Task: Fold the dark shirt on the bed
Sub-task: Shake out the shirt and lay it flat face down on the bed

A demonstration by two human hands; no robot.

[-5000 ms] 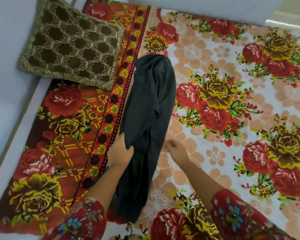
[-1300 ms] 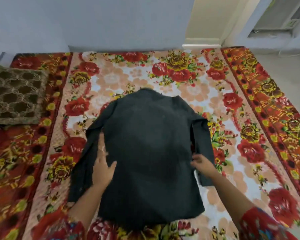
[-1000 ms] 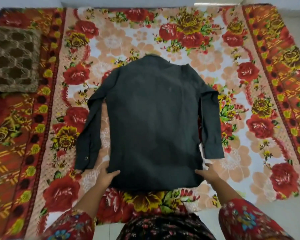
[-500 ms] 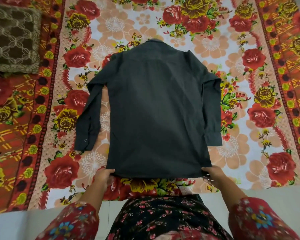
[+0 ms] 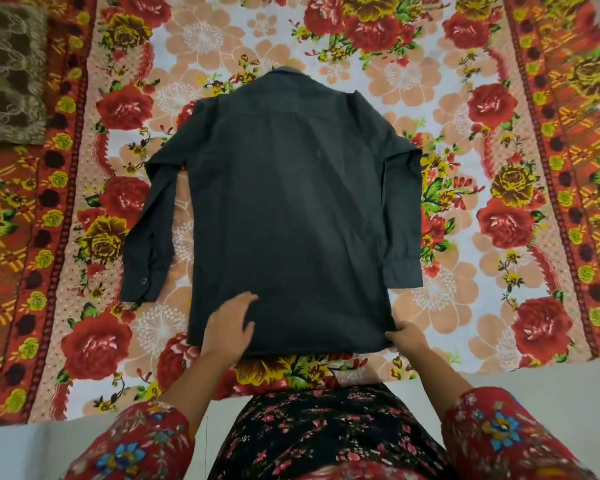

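The dark shirt (image 5: 291, 209) lies spread flat, back side up, on the flowered bed cover (image 5: 482, 161), collar at the far end and hem toward me. Both long sleeves hang down along its sides. My left hand (image 5: 231, 325) rests flat and open on the cloth near the hem's left part. My right hand (image 5: 404, 337) pinches the hem's right corner.
A brown patterned cushion (image 5: 9, 71) sits at the far left on the bed. The bed's near edge (image 5: 520, 374) runs just below the shirt's hem, with my floral skirt (image 5: 326, 434) against it. Red-bordered cover extends on both sides.
The rolled shirt has been spread flat and pulled toward the near edge. My left hand has let go of the hem's left corner and moved onto the cloth. The right hand stays at the right corner.
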